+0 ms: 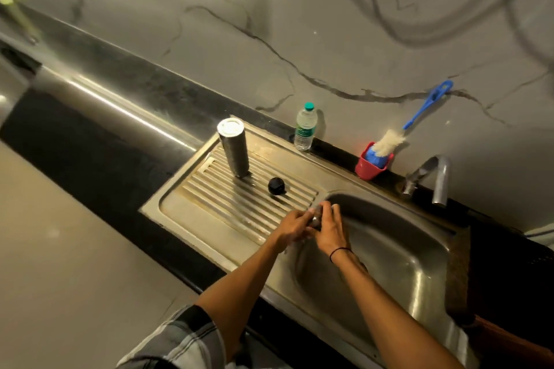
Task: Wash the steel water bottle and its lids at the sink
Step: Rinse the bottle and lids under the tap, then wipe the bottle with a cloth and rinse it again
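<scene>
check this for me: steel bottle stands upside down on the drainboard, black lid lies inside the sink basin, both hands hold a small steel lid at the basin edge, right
Not quite. The head view shows the black lid lying on the ribbed drainboard, right of the steel bottle, not in the sink basin. The rest holds: the left hand and right hand hold a small steel lid at the basin edge.

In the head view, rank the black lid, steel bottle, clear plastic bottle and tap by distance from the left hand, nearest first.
From the left hand:
1. Black lid, on the drainboard.
2. Steel bottle, drainboard's far left.
3. Clear plastic bottle, by the wall.
4. Tap, far right.
</scene>
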